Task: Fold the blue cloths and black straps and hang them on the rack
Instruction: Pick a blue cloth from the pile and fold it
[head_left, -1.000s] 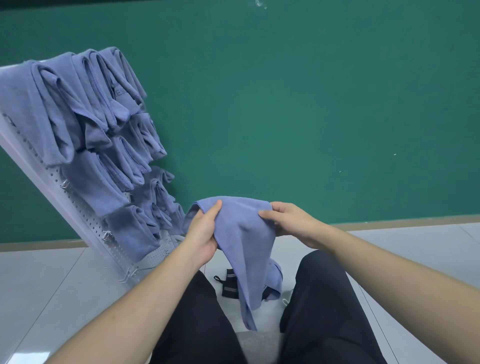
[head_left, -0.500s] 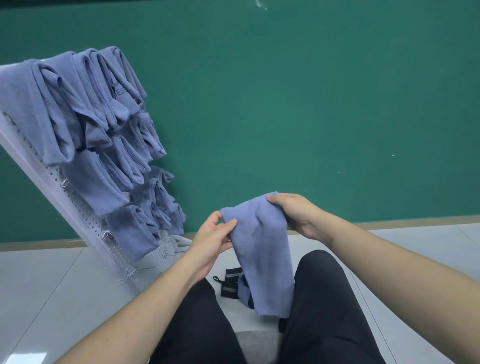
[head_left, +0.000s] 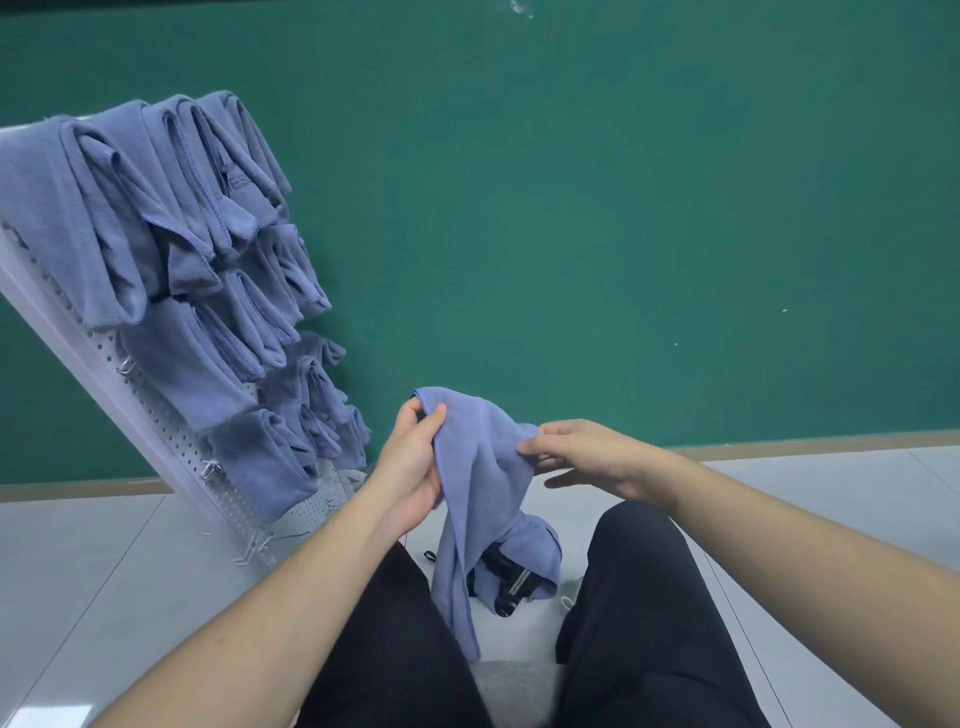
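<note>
Head view: a flat green wall (head_left: 623, 234) backs a pale tiled floor (head_left: 104, 571). Leaning at left, a white perforated rack (head_left: 171, 447) carries rows of folded, soft blue cloths (head_left: 171, 218). Between black-trousered legs (head_left: 649, 623), another limp blue cloth (head_left: 483, 467) hangs, pinched by the left hand (head_left: 410, 467) and right hand (head_left: 587, 452). Beneath lies a black strap (head_left: 511, 577).
</note>
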